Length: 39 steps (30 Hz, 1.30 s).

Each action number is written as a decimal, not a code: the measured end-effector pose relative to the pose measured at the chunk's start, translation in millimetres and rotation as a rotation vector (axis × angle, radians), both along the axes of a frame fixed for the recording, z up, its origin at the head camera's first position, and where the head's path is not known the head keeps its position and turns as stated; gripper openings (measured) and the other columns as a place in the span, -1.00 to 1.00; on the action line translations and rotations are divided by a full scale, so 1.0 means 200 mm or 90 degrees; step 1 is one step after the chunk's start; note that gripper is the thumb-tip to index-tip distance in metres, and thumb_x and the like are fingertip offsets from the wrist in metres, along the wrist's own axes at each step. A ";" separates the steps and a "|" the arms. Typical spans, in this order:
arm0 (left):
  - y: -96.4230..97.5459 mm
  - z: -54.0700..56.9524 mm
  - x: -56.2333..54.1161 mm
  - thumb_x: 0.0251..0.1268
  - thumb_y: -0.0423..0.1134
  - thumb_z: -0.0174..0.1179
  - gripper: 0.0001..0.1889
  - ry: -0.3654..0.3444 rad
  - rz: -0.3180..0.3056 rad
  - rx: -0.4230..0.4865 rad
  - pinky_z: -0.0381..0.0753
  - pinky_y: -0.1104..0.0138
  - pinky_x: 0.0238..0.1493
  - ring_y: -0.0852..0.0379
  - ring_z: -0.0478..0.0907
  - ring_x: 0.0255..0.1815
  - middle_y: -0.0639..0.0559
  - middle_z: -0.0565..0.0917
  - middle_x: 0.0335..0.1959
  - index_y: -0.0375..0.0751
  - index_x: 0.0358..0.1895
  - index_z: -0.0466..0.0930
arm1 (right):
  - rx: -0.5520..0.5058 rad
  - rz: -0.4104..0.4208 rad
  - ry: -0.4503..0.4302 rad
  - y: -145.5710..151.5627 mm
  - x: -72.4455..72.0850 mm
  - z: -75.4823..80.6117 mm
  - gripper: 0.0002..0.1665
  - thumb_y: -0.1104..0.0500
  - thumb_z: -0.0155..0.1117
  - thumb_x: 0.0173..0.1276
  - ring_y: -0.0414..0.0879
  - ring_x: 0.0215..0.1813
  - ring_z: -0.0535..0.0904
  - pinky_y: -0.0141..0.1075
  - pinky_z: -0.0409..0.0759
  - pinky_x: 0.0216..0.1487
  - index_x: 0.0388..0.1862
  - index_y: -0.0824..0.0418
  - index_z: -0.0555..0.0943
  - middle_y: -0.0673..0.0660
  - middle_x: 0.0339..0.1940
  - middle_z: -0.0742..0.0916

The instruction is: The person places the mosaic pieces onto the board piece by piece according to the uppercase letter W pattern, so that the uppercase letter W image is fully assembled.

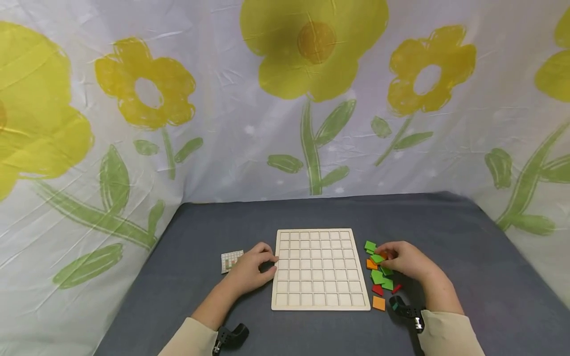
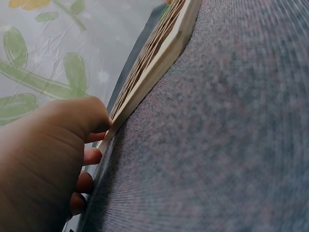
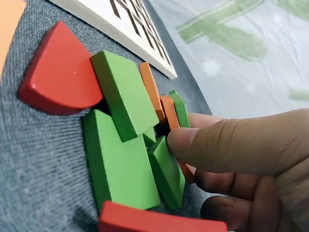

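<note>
A pale wooden board [image 1: 319,273] marked with a grid of square recesses lies flat on the table. Fingertips of my left hand [image 1: 251,268] touch its left edge, thumb and fingers apart and relaxed. To the board's right is a loose pile of coloured pieces, where my right hand [image 1: 408,260] pinches a thin orange piece [image 3: 170,112] between thumb and fingers. Green blocks [image 3: 125,94] lie against that hand, some overlapping. Two red pieces show in the right wrist view, one a rounded wedge [image 3: 60,72]. The far side of the pinched piece is hidden.
A small card [image 1: 230,259] with a printed grid lies left of the board, partly behind the left hand. An orange square [image 1: 379,303] sits near the board's lower right corner. Dark cloth covers the table [image 1: 311,333]; a flowered curtain [image 1: 231,148] hangs around it.
</note>
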<state>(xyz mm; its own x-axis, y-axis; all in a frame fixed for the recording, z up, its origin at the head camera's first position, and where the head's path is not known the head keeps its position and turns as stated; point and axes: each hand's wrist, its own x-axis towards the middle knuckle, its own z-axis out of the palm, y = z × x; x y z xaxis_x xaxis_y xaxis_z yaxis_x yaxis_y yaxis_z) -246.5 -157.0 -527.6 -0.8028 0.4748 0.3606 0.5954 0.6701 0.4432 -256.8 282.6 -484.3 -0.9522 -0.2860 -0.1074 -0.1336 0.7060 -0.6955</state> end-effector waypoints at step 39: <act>0.01 0.02 0.00 0.33 -0.26 0.38 -0.85 -0.001 -0.013 0.004 0.60 0.30 -0.19 0.28 0.51 -0.26 0.18 0.58 -0.06 -0.10 -0.08 0.82 | -0.101 -0.082 0.068 -0.17 0.00 0.12 -0.63 0.08 0.49 0.36 -0.03 -0.43 0.41 -0.26 0.41 -0.47 0.02 0.26 0.65 0.10 -0.34 0.53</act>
